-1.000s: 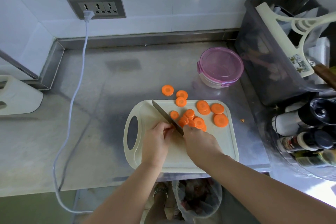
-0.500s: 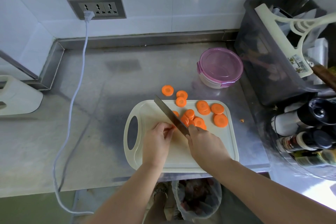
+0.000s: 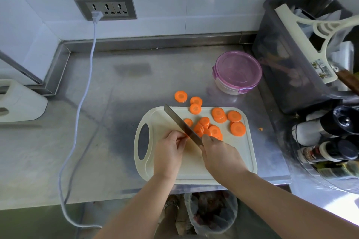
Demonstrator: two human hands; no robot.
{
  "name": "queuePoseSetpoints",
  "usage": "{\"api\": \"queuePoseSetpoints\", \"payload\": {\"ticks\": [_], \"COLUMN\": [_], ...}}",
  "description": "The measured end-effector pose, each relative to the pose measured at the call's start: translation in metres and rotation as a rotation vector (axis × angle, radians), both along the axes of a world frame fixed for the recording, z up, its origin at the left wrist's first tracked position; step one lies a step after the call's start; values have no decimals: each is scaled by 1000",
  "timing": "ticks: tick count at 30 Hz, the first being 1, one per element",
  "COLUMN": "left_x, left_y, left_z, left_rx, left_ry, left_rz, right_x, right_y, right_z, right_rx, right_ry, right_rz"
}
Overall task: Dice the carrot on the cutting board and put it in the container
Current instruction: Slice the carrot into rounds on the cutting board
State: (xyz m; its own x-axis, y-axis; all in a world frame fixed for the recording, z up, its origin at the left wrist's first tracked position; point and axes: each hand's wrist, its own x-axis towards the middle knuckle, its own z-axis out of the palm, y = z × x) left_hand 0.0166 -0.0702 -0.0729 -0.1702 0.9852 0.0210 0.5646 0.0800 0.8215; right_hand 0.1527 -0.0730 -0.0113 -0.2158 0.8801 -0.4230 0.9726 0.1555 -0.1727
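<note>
Several orange carrot rounds [image 3: 238, 128] lie on the right half of a cream cutting board [image 3: 240, 157]; a few carrot rounds [image 3: 180, 96] sit on the steel counter just beyond it. My right hand [image 3: 219, 156] grips the handle of a knife [image 3: 181, 125] whose blade slants up-left across the board. My left hand [image 3: 169, 153] pinches a small carrot end against the blade's left side; that piece is almost hidden by my fingers. The container [image 3: 238, 72], round with a purple lid on, stands behind the board at the right.
A dark plastic bin [image 3: 287, 68] full of utensils and a rack of bottles [image 3: 330, 137] crowd the right side. A white cord [image 3: 85, 87] runs from the wall socket down the counter's left. A white appliance [image 3: 17, 101] sits far left. A bagged waste bin [image 3: 211, 213] stands below the counter edge.
The knife blade has shifted slightly right and up, then come back down beside my left fingers. Both hands have stayed over the middle of the board.
</note>
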Motion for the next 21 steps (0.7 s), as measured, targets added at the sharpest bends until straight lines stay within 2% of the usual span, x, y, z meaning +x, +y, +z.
{"api": "queuePoseSetpoints", "payload": {"ticks": [11, 21], "left_x": [-1, -2], "left_y": [1, 2], "left_z": [0, 2], "left_rx": [-16, -31], "left_ry": [-4, 10], "left_rz": [-23, -16], "right_x": [-4, -9], "right_y": [-2, 2], "right_z": [2, -1], "right_rx": [-9, -35], "right_ry": [-49, -1], "right_rz": [31, -11]}}
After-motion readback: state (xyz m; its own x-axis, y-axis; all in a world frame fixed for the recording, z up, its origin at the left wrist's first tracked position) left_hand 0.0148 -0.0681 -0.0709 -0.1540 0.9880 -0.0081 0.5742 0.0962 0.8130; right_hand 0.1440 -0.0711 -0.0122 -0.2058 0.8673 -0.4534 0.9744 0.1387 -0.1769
